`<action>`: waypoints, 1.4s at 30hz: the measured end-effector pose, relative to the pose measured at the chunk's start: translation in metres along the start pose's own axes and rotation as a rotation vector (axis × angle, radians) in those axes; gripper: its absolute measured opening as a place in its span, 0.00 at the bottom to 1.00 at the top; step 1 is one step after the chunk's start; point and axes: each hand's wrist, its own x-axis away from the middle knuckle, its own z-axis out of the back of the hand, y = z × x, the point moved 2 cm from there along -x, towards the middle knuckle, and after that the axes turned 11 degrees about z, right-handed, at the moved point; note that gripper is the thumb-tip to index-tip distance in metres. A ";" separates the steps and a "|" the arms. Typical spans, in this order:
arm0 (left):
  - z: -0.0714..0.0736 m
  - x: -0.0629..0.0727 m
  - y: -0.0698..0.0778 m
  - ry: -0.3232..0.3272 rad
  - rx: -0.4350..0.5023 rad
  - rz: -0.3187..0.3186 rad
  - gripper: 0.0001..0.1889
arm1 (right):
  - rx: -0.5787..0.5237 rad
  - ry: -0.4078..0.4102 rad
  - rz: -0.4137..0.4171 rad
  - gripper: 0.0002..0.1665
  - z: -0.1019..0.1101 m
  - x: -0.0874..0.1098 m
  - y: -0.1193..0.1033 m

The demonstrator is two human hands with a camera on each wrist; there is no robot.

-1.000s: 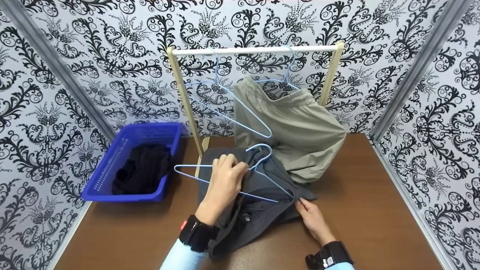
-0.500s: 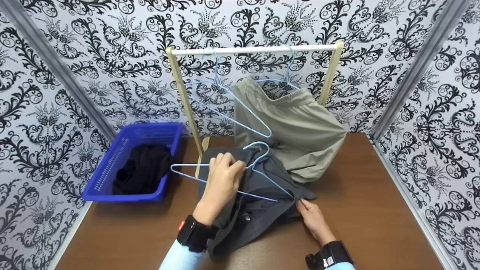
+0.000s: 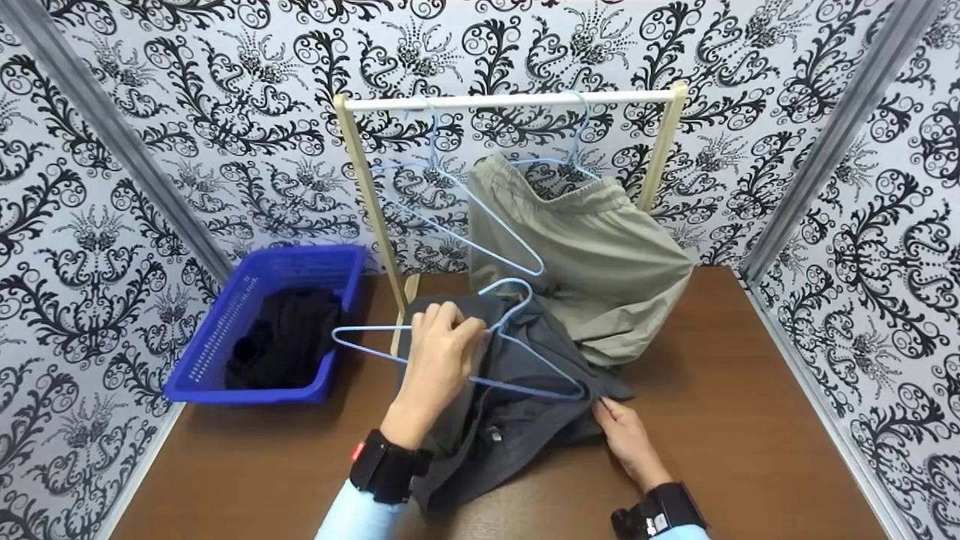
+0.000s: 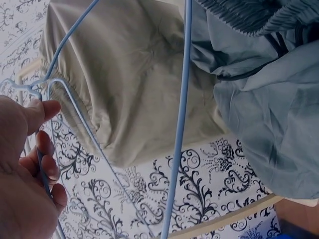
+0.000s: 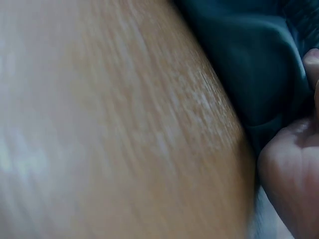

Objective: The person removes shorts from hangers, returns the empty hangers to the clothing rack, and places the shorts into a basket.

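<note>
My left hand [image 3: 439, 352] grips a light blue hanger [image 3: 517, 388] near its neck, hook pointing up. Below the hanger, dark grey shorts [image 3: 517, 442] lie spread on the table, partly hidden by my left arm. The hanger's right end lies at the waistband edge, close to my right hand [image 3: 628, 435], which pinches that edge between thumb and fingers. A gathered waistband and dark cord show on the shorts in the left wrist view [image 4: 269, 109]. The right wrist view catches dark cloth at the fingers [image 5: 294, 169]; the hanger is out of sight there.
Behind stands a rack with a white bar [image 3: 510, 100]. A bare blue hanger [image 3: 487, 215] and beige shorts [image 3: 585, 247] on another hanger hang from it. On the left, a blue basket [image 3: 247, 395] contains black cloth [image 3: 289, 337].
My left hand has shifted slightly left and up with the hanger. The hanger's lower right corner, earlier tucked under the waistband edge, now shows. My right hand stays in place.
</note>
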 end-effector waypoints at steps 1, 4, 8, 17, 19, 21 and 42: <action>0.002 -0.001 -0.001 0.014 -0.002 0.002 0.06 | 0.003 0.000 0.000 0.21 0.000 0.000 0.000; 0.009 -0.006 -0.002 0.034 -0.022 0.015 0.07 | 0.013 0.005 0.004 0.21 0.001 0.000 -0.001; 0.015 -0.009 -0.003 0.034 -0.052 0.023 0.07 | 0.025 0.006 0.009 0.21 0.001 0.000 0.000; 0.019 -0.008 -0.003 0.034 -0.051 0.028 0.04 | 0.048 0.014 -0.004 0.23 -0.001 -0.001 -0.001; 0.020 -0.008 -0.003 0.042 -0.049 0.024 0.04 | 0.041 0.026 -0.020 0.23 -0.002 -0.001 -0.002; 0.021 -0.008 -0.003 0.047 -0.046 0.023 0.03 | 0.030 0.042 -0.035 0.22 -0.002 -0.002 -0.003; 0.024 -0.013 0.008 0.034 0.035 -0.002 0.04 | 0.001 0.203 -0.005 0.15 0.029 -0.022 -0.046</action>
